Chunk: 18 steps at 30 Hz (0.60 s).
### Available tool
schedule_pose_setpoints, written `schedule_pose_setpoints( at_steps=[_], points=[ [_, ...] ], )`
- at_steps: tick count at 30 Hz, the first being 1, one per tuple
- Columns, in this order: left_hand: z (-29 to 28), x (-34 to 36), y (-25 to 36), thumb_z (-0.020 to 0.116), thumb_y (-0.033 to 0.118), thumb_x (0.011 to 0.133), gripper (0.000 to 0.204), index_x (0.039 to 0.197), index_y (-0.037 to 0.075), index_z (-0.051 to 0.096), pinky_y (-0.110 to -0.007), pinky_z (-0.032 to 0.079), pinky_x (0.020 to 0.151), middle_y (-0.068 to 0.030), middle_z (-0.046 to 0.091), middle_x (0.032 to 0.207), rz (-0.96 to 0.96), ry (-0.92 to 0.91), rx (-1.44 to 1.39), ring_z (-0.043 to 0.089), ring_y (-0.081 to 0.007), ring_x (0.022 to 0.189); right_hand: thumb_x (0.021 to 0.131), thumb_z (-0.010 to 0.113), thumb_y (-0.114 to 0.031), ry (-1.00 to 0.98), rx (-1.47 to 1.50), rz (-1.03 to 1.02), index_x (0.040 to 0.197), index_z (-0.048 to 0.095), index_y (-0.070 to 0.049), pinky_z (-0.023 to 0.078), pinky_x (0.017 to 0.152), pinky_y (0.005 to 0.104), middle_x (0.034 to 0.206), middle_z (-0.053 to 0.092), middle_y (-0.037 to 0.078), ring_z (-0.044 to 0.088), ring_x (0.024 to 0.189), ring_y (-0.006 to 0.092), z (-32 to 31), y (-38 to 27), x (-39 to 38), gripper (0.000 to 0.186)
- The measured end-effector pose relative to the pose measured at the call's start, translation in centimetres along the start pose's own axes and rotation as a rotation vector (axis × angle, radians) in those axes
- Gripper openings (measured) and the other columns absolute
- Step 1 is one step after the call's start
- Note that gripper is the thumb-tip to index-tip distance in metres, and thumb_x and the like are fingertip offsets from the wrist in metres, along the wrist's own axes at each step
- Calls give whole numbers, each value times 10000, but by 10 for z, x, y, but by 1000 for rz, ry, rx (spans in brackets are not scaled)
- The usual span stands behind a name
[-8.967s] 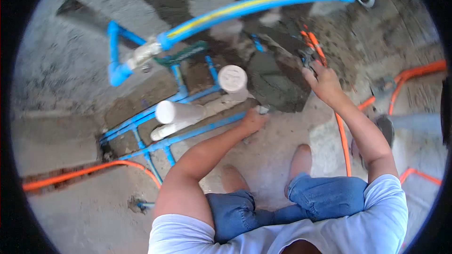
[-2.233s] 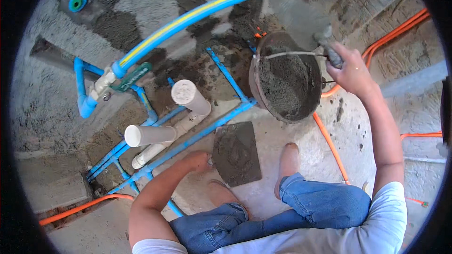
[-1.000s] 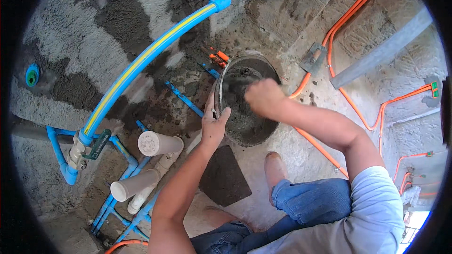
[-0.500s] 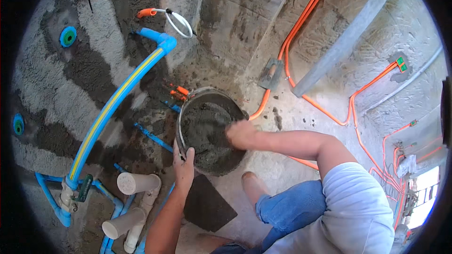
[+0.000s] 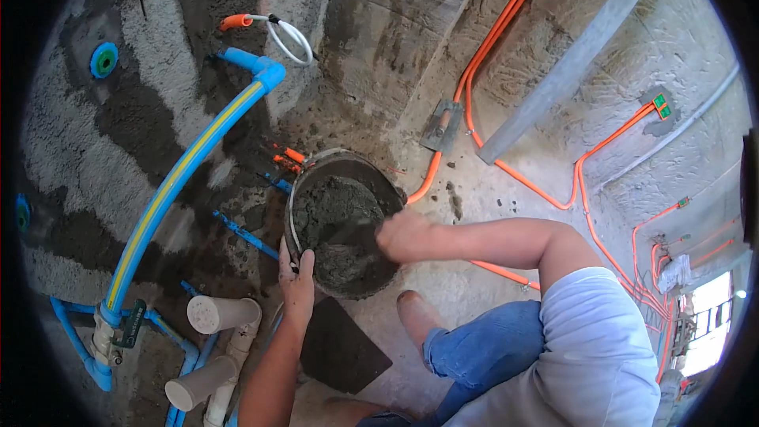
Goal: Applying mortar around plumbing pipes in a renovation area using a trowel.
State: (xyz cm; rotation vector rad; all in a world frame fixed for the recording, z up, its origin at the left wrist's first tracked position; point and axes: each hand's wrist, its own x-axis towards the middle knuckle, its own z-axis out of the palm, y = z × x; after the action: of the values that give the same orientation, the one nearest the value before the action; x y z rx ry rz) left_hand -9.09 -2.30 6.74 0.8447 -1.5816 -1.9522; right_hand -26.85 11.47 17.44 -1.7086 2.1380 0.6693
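A dark bucket (image 5: 384, 182) of wet grey mortar (image 5: 336, 202) stands on the floor before me. My left hand (image 5: 297, 289) grips its near-left rim by the wire handle. My right hand (image 5: 407, 237) is closed at the right side of the bucket, on what looks like a trowel whose blurred blade (image 5: 348, 236) lies in the mortar; its handle is hidden in my fist. Just below the bucket a dark square board (image 5: 340, 352) lies flat, beside my right foot (image 5: 415, 312).
A blue-and-yellow pipe (image 5: 190, 158) with a valve (image 5: 126, 324) arches on the left. White capped pipe stubs (image 5: 221, 310) rise below it. Orange conduits (image 5: 534, 190) run along floor and walls. A flat metal float (image 5: 441, 126) lies behind the bucket. A grey pipe (image 5: 569, 63) leans right.
Since two seconds ago my left hand has moved onto the bucket, and my right hand has brought the trowel down into it. Lately the view has shifted, showing more right wall and a window.
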Motion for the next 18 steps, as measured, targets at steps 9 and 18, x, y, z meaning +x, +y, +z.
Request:
schedule_pose_setpoints(
  at_steps=[9,18],
  points=[
    [-7,-2,4,473,251,956,557,1441,44,292,-316,296,1041,-104,401,1401,-43,-73,-143,398,-207,1248,785,547,-158,79,115,220,807,699,-55,547,706,398,896,689,138,676,842,301,26,28,39,186],
    [-6,-5,8,496,306,943,593,1460,110,279,-334,325,1019,-128,414,1393,-76,-43,52,409,-230,1248,777,557,-167,-15,213,106,829,696,-35,541,701,411,866,684,153,672,834,309,-5,-7,-10,198]
  ],
)
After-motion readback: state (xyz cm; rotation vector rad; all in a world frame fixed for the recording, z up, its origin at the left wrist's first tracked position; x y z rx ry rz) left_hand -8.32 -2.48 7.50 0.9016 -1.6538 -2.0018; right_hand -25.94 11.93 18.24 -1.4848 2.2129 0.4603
